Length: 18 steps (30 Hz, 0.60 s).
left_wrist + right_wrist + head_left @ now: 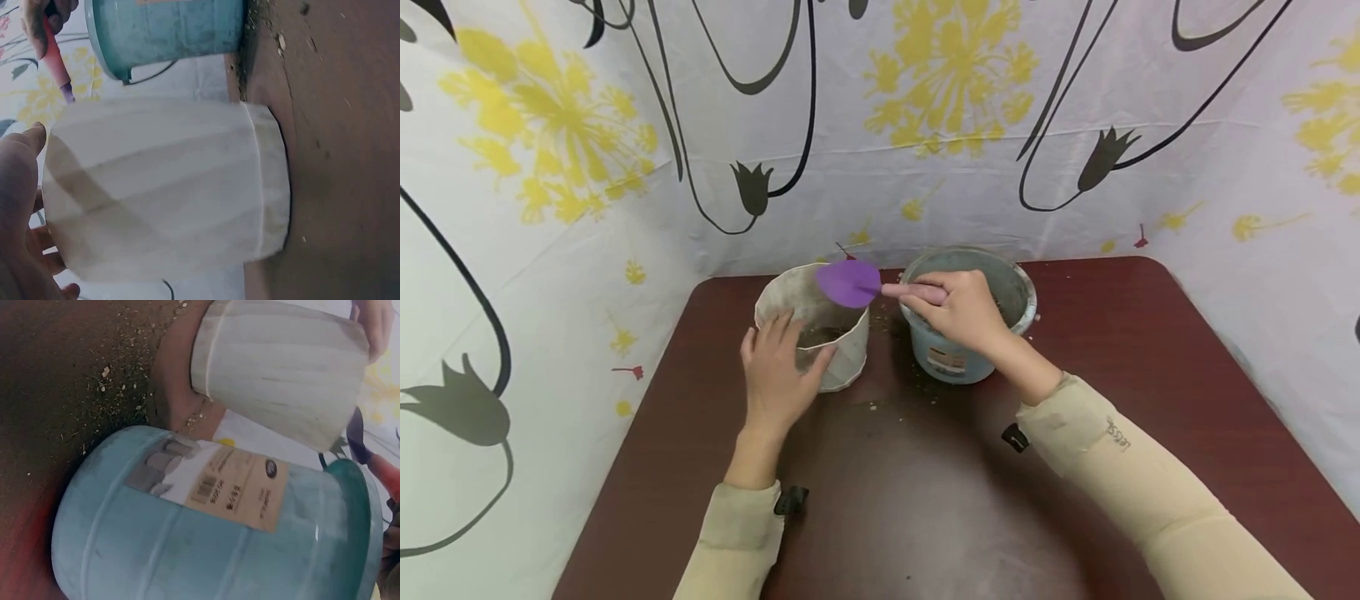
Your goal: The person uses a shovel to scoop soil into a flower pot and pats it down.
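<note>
My right hand [968, 310] grips the pink handle of a small trowel [850, 284] with a purple blade. The blade is over the right side of the white pot [850, 358], and dark soil [822, 335] shows inside that pot. My left hand [778, 371] rests at the pot's near left rim, fingers extended and thumb apart; in the left wrist view the fingers [44, 240] lie along the rim. Beneath my right hand stands a blue-green bucket [187, 550] with a label on its side. Its contents are mostly hidden by the hand.
The pot and bucket stand side by side near the back of a dark red-brown table [887, 500]. Crumbs of soil and pale bits [115, 381] are scattered around them. A patterned white cloth [865, 192] hangs behind and at both sides.
</note>
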{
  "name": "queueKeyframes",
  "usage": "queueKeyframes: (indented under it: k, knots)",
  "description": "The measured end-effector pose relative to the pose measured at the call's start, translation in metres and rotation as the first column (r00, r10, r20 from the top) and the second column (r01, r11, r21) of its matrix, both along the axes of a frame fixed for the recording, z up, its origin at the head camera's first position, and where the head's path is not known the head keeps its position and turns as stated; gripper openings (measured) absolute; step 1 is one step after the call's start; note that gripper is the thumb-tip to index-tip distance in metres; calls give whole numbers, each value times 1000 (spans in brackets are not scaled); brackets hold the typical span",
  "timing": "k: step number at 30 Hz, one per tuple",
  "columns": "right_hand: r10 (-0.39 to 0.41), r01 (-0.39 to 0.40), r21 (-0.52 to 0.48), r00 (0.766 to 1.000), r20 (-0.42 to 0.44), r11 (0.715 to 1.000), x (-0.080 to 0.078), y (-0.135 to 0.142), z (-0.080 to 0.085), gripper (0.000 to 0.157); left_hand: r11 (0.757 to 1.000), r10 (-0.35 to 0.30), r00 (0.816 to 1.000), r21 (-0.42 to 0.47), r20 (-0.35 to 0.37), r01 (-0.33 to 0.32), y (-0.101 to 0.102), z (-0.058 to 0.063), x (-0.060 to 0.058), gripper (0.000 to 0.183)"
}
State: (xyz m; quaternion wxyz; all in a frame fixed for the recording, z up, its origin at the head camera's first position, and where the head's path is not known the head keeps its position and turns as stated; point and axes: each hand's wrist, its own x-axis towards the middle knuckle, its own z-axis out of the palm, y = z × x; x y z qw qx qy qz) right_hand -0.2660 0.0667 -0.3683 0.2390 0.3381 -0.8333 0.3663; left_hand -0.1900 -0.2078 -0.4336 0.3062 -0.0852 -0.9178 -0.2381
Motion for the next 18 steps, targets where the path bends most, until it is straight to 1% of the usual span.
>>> queueKeyframes:
  k: [4, 7, 9, 11, 13, 15, 18]
  knots:
    - [-27, 31, -54, 997, 78, 998, 1, 17, 6, 20, 998, -67, 998, 7, -17, 67, 16, 4, -6, 54]
    - [-64, 71, -52, 990, 128, 996, 3, 33, 11, 22, 993, -113, 992, 12, -59, 114, 28, 8, -11, 51]
    - [-91, 99, -44, 984, 154, 994, 3, 45, 14, 23, 989, -142, 984, 13, -105, 144, 36, 10, -14, 49]
    - [-124, 131, -30, 979, 164, 991, 3, 57, 15, 24, 983, -177, 973, 17, -150, 182, 44, 13, -16, 47]
    - [-149, 156, -28, 974, 173, 987, 4, 68, 16, 25, 976, -211, 961, 17, -180, 218, 53, 15, -17, 45]
    - [-178, 186, -22, 966, 188, 982, 5, 79, 17, 25, 968, -244, 952, 18, -186, 251, 61, 16, -18, 45]
    - [-207, 216, -13, 952, 227, 976, 8, 94, 17, 26, 955, -288, 946, 24, -148, 294, 76, 15, -17, 44]
